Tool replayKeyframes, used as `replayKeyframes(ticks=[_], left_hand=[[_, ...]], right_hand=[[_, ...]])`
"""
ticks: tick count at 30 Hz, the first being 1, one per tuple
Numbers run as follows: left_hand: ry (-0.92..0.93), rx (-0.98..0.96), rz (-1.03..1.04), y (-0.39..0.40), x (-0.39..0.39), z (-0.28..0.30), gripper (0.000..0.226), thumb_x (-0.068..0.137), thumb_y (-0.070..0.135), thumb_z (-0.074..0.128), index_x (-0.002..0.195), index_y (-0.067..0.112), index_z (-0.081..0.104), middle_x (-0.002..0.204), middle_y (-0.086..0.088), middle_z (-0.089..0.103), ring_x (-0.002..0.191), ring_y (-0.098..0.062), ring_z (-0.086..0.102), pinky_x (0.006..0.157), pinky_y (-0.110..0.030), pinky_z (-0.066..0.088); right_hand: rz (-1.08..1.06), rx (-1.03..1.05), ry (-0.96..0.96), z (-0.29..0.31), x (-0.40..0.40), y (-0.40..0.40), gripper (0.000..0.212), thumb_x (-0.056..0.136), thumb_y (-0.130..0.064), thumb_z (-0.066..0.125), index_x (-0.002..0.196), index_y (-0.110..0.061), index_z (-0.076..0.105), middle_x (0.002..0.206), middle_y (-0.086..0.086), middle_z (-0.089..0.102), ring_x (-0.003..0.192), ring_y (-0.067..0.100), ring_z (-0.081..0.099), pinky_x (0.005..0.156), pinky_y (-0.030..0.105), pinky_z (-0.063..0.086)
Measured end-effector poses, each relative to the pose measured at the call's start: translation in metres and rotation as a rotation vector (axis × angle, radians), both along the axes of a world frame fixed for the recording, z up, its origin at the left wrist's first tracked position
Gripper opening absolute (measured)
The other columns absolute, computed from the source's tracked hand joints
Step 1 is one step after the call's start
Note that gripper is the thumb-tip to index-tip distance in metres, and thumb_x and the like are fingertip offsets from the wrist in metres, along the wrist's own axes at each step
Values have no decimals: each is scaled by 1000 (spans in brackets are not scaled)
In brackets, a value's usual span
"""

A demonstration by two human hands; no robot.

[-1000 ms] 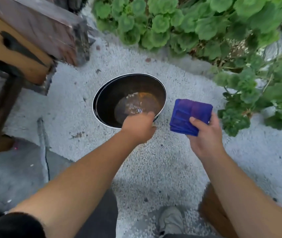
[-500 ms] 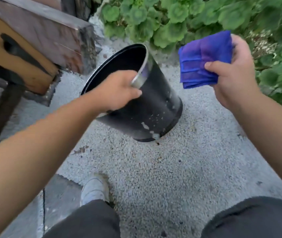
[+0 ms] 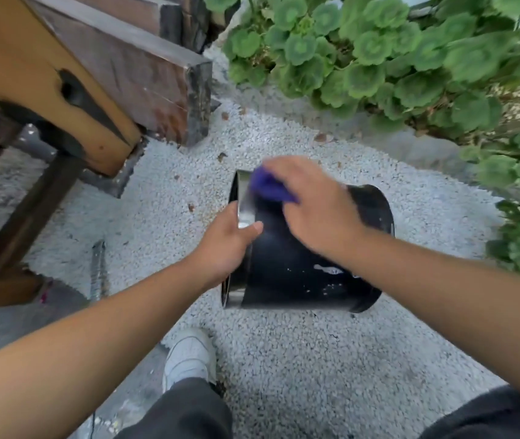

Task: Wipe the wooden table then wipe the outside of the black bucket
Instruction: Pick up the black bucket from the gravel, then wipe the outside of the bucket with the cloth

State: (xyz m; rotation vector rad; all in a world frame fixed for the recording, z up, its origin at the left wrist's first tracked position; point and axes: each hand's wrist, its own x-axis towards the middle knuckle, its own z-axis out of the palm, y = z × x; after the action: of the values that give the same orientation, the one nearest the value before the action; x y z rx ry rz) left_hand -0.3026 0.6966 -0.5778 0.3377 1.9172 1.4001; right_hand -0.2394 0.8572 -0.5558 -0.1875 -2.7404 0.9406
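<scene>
On the pale gravel (image 3: 284,359), near the middle of the view, the black bucket (image 3: 299,274) is laid on its side, its open mouth turned to the left and its base to the right; white specks and smears are seen on its dark wall. Its shiny rim is gripped by the left hand (image 3: 225,245), the thumb laid over the outside of the rim and the fingers hidden behind it. A purple cloth (image 3: 269,185) is pressed against the upper part of the bucket's outer wall, just beside the rim, by the right hand (image 3: 312,207); the hand is blurred, and how its fingers lie round the cloth cannot be told; the two hands are kept close together but apart. At the upper left the wooden bench (image 3: 46,90) is seen, with a dark knot in its light board, well apart from the bucket; a dark timber beam (image 3: 144,74) lies behind it. Green round-leaved plants (image 3: 394,58) are spread along the top and right. A white shoe (image 3: 189,359) is planted on the gravel below the bucket.
</scene>
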Motion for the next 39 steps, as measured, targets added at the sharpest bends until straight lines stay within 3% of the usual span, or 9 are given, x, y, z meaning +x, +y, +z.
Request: replayKeyframes(ticks=[3, 6, 10, 14, 20, 27, 32, 37, 39], left_hand=[[119, 53, -103, 4, -2, 3, 37, 87, -14, 54, 123, -7, 52, 116, -20, 64, 105, -14, 62, 91, -29, 50], [156, 119, -173, 4, -7, 0, 59, 79, -2, 56, 136, -6, 40, 132, -24, 55, 124, -30, 55, 107, -41, 44], [206, 168, -211, 5, -10, -8, 62, 90, 6, 55, 147, 5, 31, 145, -10, 47, 133, -11, 48, 109, -28, 40], [92, 162, -171, 3, -18, -15, 71, 84, 3, 62, 146, 19, 31, 139, -2, 52, 123, -6, 55, 99, -22, 45], [-34, 160, -77, -2, -25, -24, 67, 84, 7, 63, 138, 35, 36, 137, -11, 56, 124, -27, 58, 101, -41, 50], [-38, 104, -52, -4, -33, -39, 68, 96, -1, 59, 146, 36, 32, 132, 7, 61, 117, -8, 62, 90, -21, 53], [-34, 91, -24, 2, -33, -40, 65, 96, -1, 59, 140, 41, 36, 130, 4, 62, 116, -11, 64, 93, -28, 54], [-45, 105, 8, 3, -29, -40, 70, 90, 2, 65, 147, 26, 33, 133, -4, 59, 119, -19, 62, 99, -42, 52], [-33, 128, 15, 8, -27, -37, 73, 82, 9, 68, 146, 23, 35, 131, -6, 60, 118, -20, 62, 96, -37, 53]], right_hand=[[234, 220, -30, -17, 8, -32, 62, 74, -11, 52, 136, -18, 51, 144, 11, 47, 115, 37, 48, 98, 50, 42], [185, 161, -25, -24, 7, -26, 58, 81, -35, 57, 137, -23, 52, 148, 6, 44, 129, 38, 38, 101, 56, 34], [119, 70, -121, -29, -1, -24, 44, 87, -48, 57, 128, -33, 59, 156, 2, 32, 146, 44, 10, 108, 69, 18], [121, 157, -148, -35, -6, -16, 37, 91, -42, 56, 124, -25, 62, 154, 5, 36, 143, 41, 21, 108, 63, 25], [99, 244, -143, -51, 19, 22, 33, 92, -37, 56, 118, -18, 66, 145, 10, 47, 136, 38, 38, 111, 55, 28], [-16, 246, -95, -65, 45, 58, 26, 86, -26, 66, 110, -16, 68, 138, 11, 55, 132, 31, 40, 116, 39, 22], [-81, 254, -89, -62, 39, 54, 29, 81, -24, 64, 106, -11, 68, 130, 13, 60, 127, 25, 39, 115, 33, 18], [-46, 243, -173, -41, 18, 27, 60, 76, -23, 62, 134, -17, 51, 130, 3, 58, 121, 30, 50, 110, 44, 34], [-22, 168, -120, -35, 7, 8, 70, 71, -27, 64, 137, -16, 43, 133, 5, 52, 116, 31, 51, 104, 43, 39]])
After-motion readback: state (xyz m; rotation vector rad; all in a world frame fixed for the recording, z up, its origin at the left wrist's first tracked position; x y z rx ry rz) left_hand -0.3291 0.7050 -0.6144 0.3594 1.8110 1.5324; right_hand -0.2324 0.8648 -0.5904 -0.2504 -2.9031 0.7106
